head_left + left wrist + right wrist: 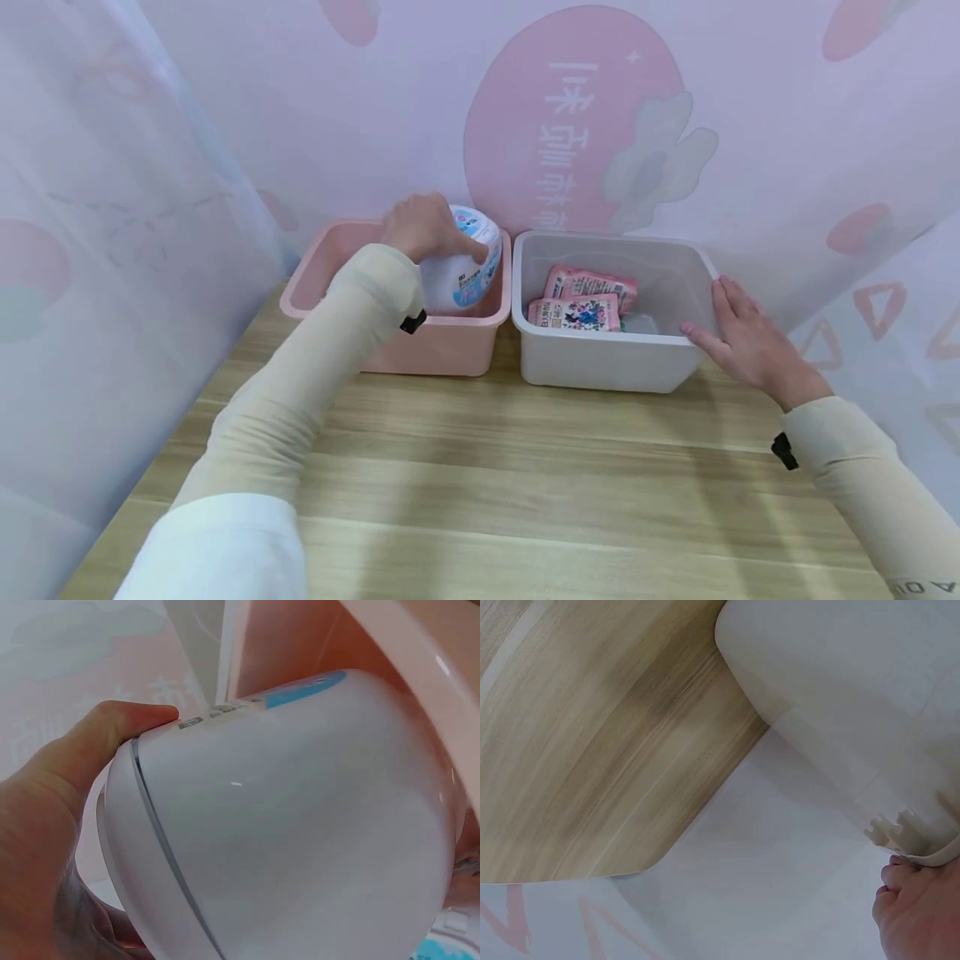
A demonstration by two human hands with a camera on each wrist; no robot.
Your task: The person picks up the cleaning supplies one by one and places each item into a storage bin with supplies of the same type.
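In the head view my left hand (426,229) grips a white, rounded lidded tub (447,285) with blue printing, tilted inside the pink bin (427,350). The left wrist view shows the thumb on the side of the tub (300,795) just past the lid seam, other fingers partly hidden behind the lid. My right hand (753,342) holds the right end of the light grey bin (600,362), thumb over the rim near the front corner. Its fingers meet the rim from outside in the right wrist view. Two pink printed packets (576,312) lie in that bin's left part.
Both bins stand side by side on a wood-grain table (480,475), close to a printed white curtain (420,100) behind them. More curtain hangs at the left and right. Something with a blue print (446,949) shows beneath the tub in the left wrist view.
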